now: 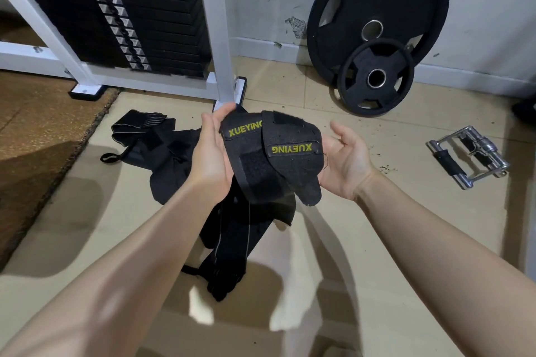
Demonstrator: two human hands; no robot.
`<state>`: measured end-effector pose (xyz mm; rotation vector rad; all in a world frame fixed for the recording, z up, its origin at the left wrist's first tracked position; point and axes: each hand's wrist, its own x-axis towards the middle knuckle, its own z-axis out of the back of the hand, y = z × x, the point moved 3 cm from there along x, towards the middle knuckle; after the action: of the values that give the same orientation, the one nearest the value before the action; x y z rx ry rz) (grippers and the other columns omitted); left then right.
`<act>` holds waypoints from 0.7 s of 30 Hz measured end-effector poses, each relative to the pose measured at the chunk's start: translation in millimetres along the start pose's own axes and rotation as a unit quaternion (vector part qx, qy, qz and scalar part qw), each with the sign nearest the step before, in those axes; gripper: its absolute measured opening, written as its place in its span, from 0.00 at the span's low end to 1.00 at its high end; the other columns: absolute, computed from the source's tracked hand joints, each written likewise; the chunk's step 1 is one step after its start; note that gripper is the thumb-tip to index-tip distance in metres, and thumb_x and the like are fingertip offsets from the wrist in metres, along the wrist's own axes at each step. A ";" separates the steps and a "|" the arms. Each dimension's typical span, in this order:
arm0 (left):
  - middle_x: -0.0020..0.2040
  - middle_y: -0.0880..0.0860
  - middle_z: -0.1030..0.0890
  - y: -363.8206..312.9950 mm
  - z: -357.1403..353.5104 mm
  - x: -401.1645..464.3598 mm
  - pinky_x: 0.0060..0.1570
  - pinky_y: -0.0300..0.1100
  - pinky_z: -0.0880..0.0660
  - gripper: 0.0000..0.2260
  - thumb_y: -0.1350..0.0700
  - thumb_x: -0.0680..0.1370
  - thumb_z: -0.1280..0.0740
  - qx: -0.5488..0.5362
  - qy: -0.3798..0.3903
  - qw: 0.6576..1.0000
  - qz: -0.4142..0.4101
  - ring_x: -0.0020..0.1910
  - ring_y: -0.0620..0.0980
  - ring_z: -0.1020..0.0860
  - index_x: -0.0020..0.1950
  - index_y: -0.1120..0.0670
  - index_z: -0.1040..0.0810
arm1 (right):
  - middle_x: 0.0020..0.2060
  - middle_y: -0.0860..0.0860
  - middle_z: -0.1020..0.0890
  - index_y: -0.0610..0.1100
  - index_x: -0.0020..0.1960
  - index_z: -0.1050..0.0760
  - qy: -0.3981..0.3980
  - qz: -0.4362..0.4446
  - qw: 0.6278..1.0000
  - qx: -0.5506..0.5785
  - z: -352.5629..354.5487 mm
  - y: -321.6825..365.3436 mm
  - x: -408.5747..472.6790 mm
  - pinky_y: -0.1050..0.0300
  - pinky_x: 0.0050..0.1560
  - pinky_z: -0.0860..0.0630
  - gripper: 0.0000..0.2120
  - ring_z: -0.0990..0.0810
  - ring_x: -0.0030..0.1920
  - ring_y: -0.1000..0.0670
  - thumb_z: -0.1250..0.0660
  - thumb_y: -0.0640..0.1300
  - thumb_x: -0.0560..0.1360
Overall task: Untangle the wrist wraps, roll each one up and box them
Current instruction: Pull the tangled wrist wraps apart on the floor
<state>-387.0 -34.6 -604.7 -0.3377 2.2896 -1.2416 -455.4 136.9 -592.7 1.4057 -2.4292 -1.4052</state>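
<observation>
Head view: a white-framed weight stack and two leaning weight plates are seen behind black XUEYING wrist wraps, which are cradled mid-air between the flat-fingered left hand and the spread right hand.

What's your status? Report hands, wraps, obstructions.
Left hand and right hand open, cradling tangled wrist wraps. More straps on floor. No box in view.

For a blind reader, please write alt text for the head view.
Two bare hands, left hand and right hand, hold tangled black wrist wraps above a tiled floor. Two weight plates lean against the wall.
</observation>
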 end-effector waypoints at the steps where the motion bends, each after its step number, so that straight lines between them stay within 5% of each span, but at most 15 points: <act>1: 0.57 0.49 0.18 0.9 -0.8 -1.4 0.59 0.49 0.25 0.21 0.42 0.83 0.56 -0.010 0.000 1.000 -0.003 0.56 0.47 0.20 0.68 0.45 0.29 | 0.49 0.44 0.15 0.44 0.48 0.15 0.002 -0.005 1.000 -0.008 1.3 -0.2 0.8 0.50 0.52 0.24 0.35 0.16 0.48 0.45 0.55 0.64 0.77; 4: 0.59 0.47 0.19 6.4 -0.4 0.5 0.63 0.49 0.27 0.21 0.40 0.82 0.51 -0.017 0.006 1.000 0.001 0.57 0.45 0.20 0.70 0.45 0.30 | 0.53 0.42 0.17 0.43 0.52 0.16 -0.005 0.007 1.000 0.008 1.0 0.2 3.6 0.46 0.59 0.26 0.36 0.18 0.53 0.42 0.49 0.69 0.71; 7: 0.64 0.51 0.21 11.3 1.0 1.1 0.62 0.49 0.27 0.24 0.40 0.82 0.49 -0.005 0.027 0.999 0.037 0.62 0.50 0.22 0.72 0.50 0.31 | 0.46 0.45 0.16 0.44 0.51 0.17 -0.023 0.042 0.999 -0.026 -1.4 0.8 7.3 0.50 0.54 0.23 0.14 0.17 0.47 0.46 0.37 0.49 0.73; 10: 0.65 0.52 0.22 9.7 4.5 2.2 0.56 0.45 0.22 0.18 0.51 0.84 0.45 0.041 0.030 0.999 -0.008 0.60 0.49 0.21 0.74 0.49 0.34 | 0.47 0.46 0.16 0.46 0.57 0.25 -0.086 0.068 0.993 -0.049 1.4 -1.1 11.2 0.52 0.48 0.20 0.12 0.17 0.46 0.47 0.41 0.36 0.78; 14: 0.70 0.48 0.28 -8.0 21.4 9.8 0.67 0.52 0.30 0.27 0.62 0.80 0.42 0.073 -0.055 0.989 -0.119 0.66 0.49 0.25 0.76 0.42 0.42 | 0.45 0.43 0.16 0.41 0.57 0.25 -0.188 0.134 0.949 0.216 16.7 4.5 8.9 0.52 0.44 0.18 0.10 0.16 0.43 0.46 0.44 0.40 0.82; 16: 0.73 0.45 0.32 -14.7 33.3 12.4 0.70 0.53 0.34 0.29 0.61 0.78 0.42 0.104 -0.128 0.974 -0.154 0.69 0.48 0.29 0.76 0.39 0.43 | 0.41 0.40 0.17 0.34 0.51 0.24 -0.218 0.169 0.889 0.366 24.4 11.9 9.0 0.56 0.36 0.18 0.12 0.17 0.39 0.45 0.44 0.38 0.81; 18: 0.75 0.45 0.36 -12.6 39.3 15.8 0.71 0.53 0.35 0.30 0.55 0.77 0.40 0.123 -0.154 0.970 -0.143 0.71 0.48 0.32 0.76 0.36 0.47 | 0.38 0.38 0.18 0.32 0.46 0.25 -0.233 0.186 0.867 0.399 22.4 13.4 11.4 0.56 0.35 0.18 0.13 0.16 0.34 0.44 0.45 0.35 0.81; 21: 0.73 0.49 0.31 -3.9 26.2 13.4 0.69 0.55 0.34 0.32 0.43 0.71 0.35 0.137 -0.117 0.981 -0.070 0.70 0.52 0.30 0.74 0.38 0.42 | 0.43 0.37 0.16 0.32 0.51 0.24 -0.215 0.146 0.908 0.329 1.6 -3.2 19.4 0.50 0.54 0.21 0.10 0.15 0.41 0.42 0.43 0.35 0.81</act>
<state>-384.1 -61.2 -617.5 -0.5215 1.8953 -1.4797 -465.5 123.9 -603.7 0.7457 -3.4389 -0.9322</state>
